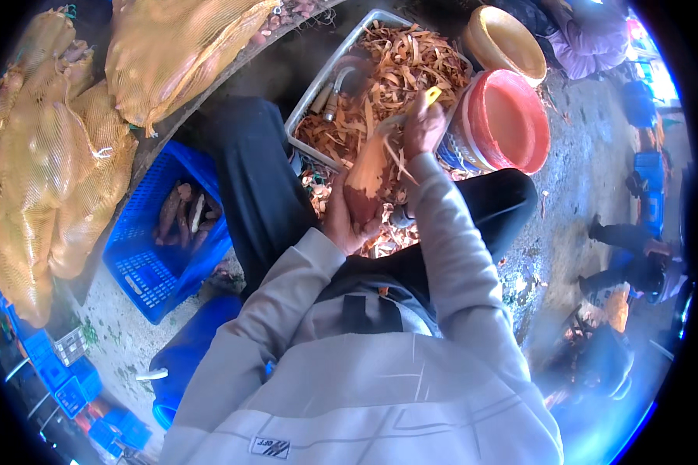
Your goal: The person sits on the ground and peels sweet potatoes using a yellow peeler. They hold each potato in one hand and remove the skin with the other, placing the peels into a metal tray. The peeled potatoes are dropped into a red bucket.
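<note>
My left hand is closed around the lower end of a long, thick tuber, held tilted between my knees. The tuber's upper side is pale orange-brown and looks partly peeled. My right hand is closed on the yellow handle of what looks like a peeler; its blade is not plain to see. A thin strip of peel hangs beside the tuber near my right wrist. Just beyond both hands stands a grey tub heaped with curled orange-brown peelings. A curved metal-ended tool lies in it.
A red-rimmed bucket stands right of the tub, with a yellowish bucket behind it. At my left is a blue crate holding several tubers. Yellow mesh sacks lie beyond. Other people are at the far right.
</note>
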`<state>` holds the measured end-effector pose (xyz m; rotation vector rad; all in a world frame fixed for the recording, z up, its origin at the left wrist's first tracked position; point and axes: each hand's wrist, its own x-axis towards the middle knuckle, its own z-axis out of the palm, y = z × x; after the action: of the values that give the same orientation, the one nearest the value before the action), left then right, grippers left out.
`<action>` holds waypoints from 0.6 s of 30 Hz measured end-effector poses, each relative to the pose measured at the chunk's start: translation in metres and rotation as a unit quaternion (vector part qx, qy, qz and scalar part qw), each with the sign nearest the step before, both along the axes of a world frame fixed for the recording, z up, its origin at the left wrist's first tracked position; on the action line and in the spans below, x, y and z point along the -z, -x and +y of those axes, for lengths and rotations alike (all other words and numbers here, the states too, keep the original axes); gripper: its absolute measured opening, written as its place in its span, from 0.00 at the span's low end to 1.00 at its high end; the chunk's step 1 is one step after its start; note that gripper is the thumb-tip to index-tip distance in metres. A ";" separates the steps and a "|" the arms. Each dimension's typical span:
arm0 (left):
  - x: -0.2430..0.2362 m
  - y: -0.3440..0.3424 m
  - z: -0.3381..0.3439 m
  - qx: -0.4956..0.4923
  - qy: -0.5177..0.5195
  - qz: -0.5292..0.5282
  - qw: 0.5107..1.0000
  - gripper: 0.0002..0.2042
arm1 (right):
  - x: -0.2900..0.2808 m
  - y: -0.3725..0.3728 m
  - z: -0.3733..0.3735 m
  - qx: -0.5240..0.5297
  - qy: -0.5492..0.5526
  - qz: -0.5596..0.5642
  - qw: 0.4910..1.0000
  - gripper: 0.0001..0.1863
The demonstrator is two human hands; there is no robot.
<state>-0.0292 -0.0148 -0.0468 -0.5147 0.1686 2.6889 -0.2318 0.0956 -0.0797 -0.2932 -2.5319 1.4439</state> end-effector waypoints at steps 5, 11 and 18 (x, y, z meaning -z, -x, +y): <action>-0.010 0.003 -0.004 0.011 0.022 0.001 1.000 0.32 | -0.032 0.054 0.018 0.068 -0.007 0.054 0.996 0.24; 0.006 0.010 -0.005 -0.034 -0.008 -0.057 0.998 0.33 | -0.034 0.009 0.023 -0.142 0.122 0.128 0.974 0.25; 0.014 0.007 -0.006 -0.022 -0.011 -0.038 0.999 0.31 | -0.049 -0.112 -0.023 -0.104 0.204 -0.041 0.973 0.22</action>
<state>-0.0358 -0.0205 -0.0609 -0.6197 0.1083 2.7053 -0.1197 0.0729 -0.0307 -0.1541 -2.3648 2.0747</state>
